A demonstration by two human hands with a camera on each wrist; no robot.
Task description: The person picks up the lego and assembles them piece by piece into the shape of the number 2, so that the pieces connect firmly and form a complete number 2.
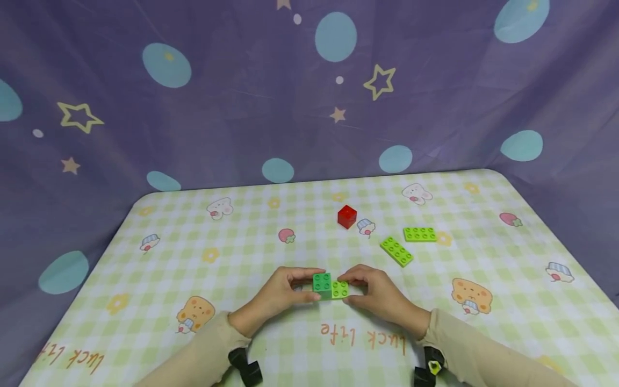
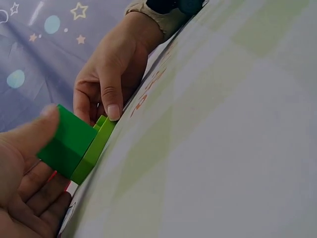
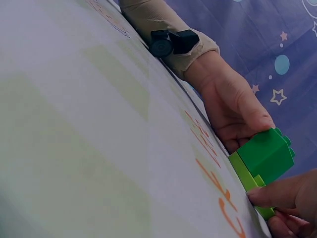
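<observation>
A dark green toy building brick (image 1: 322, 287) sits on the left half of a flat lime-green brick (image 1: 340, 290), whose studs show on the right half. My left hand (image 1: 282, 290) holds the dark green brick from the left, thumb on its near side and fingers on the far side. From the right, my right hand (image 1: 376, 291) pinches the free end of the lime brick between thumb and fingers. In the left wrist view, the dark green brick (image 2: 72, 141) stands upright on the lime one (image 2: 94, 151), which lies low against the tablecloth.
Farther back on the checked tablecloth (image 1: 251, 226) stands a red brick (image 1: 347, 216). Two more lime bricks lie to the right, one set at an angle (image 1: 396, 251) and one straight across (image 1: 419, 234). A purple patterned curtain (image 1: 232, 107) hangs behind the table.
</observation>
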